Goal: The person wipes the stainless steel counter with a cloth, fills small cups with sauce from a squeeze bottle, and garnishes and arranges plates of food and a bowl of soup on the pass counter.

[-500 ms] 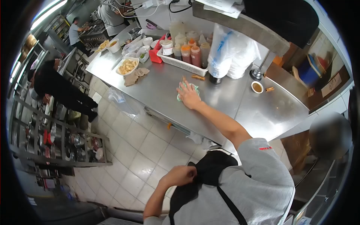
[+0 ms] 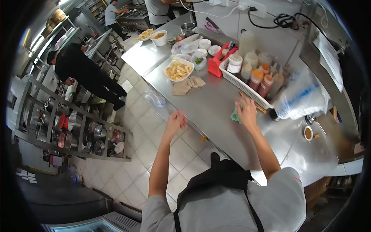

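My right hand (image 2: 247, 112) is on a green cloth (image 2: 235, 115) on the steel counter (image 2: 208, 112), beside the white basket of sauce bottles (image 2: 247, 87). Its fingers point toward some wooden sticks (image 2: 261, 109) near the basket. Past the counter's front edge, my left hand (image 2: 177, 120) hangs in the air with its fingers partly curled; nothing shows in it. The nearest items to it are a brown cloth (image 2: 183, 87) and a white bowl of fries (image 2: 179, 71) on the counter.
A red holder (image 2: 217, 65) stands left of the basket. White plastic bags (image 2: 301, 96) and a small cup of brown sauce (image 2: 308, 133) are to the right. A person in black (image 2: 83, 71) bends by the shelving at left. Other people work at the back.
The view has shifted, so the counter items appear farther right and lower. My left hand has moved from the apron out toward the counter edge. My right hand has moved nearer the basket with the cloth.
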`<state>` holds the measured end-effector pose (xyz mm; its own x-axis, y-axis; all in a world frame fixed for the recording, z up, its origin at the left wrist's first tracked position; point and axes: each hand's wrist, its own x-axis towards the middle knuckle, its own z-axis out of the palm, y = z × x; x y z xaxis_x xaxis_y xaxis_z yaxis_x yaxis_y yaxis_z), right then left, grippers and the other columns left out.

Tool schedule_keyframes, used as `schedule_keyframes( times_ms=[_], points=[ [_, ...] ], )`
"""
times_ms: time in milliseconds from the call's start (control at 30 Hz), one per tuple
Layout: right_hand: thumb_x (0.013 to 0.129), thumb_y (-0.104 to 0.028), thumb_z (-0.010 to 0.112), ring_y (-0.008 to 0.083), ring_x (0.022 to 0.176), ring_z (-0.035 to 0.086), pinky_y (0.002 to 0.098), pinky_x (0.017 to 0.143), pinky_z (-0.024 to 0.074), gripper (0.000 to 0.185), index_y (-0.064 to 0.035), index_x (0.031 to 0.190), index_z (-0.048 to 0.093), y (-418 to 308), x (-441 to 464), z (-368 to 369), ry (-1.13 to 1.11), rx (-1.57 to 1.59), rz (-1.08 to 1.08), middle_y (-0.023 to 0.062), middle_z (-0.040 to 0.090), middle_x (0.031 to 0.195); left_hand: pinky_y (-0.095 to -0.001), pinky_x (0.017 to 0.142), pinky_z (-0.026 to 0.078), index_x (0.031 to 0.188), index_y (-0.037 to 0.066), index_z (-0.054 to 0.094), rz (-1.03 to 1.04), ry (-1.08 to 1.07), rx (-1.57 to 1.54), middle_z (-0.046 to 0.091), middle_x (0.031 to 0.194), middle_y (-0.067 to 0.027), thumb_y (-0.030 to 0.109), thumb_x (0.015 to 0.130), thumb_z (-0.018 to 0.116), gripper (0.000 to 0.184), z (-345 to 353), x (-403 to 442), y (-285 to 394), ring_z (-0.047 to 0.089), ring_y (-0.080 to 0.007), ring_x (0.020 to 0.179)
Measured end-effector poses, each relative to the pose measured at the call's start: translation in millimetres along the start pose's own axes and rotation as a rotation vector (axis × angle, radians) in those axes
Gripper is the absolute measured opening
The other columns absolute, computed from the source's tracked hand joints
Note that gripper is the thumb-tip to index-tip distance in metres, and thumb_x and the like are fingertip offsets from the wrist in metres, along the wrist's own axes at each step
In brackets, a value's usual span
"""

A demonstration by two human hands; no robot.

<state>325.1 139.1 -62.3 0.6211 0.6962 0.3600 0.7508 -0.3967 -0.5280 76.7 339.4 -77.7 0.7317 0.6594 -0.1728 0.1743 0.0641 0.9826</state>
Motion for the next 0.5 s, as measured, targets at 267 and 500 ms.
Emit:
schedule_keyframes(
  times_ms=[267,500],
  points=[
    [0.07,-0.014,0.062,0.0326,0.108,0.039,0.0434,0.089,0.0318,0.036,-0.0107,0.105,0.056,-18,-60,19,0.133,-0.172,0.091,0.0121,0.045,0.112,-0.0255,0.047,0.044,0.116,0.003,0.038,0.047,0.374,-0.08,0.053,0.079,-0.012,0.034,0.091,0.036,0.04,-83,191,1,0.054,-0.0157,0.053],
    [0.067,-0.013,0.064,0.0329,0.096,0.043,0.0403,0.079,0.0388,0.026,-0.0111,0.092,0.058,-18,-78,26,0.209,-0.287,0.191,0.0105,0.047,0.102,-0.0275,0.059,0.047,0.094,0.001,0.059,0.261,-0.248,0.374,0.062,0.082,-0.0085,0.006,0.075,0.055,0.02,-133,244,5,0.058,-0.0157,0.07]
  ],
)
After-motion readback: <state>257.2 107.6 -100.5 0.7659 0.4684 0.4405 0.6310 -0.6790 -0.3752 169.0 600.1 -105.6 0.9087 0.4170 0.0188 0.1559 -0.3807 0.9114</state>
